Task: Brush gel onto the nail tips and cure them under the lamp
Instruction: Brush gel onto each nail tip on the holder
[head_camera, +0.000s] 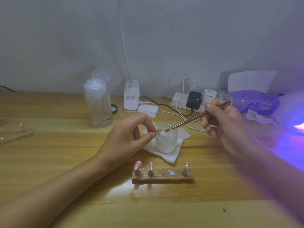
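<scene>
The pink nail tip [159, 129] was pinched in the left hand [126, 137] above a white jar [166, 142] at the middle of the bench [49, 145]. The right hand [225, 122] gripped the brush [194, 118], its bristles just beside the tip. Nearer stood a wooden holder [162, 178] with three more tips [137, 166], and the lamp [296, 111] glowed violet at right.

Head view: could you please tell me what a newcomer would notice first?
The lamp glows violet at the far right edge. At centre, the left hand pinches a pink nail tip by a white jar while the right hand points a brush at it. Nearer, three pink tips stand on a wooden holder.
</scene>
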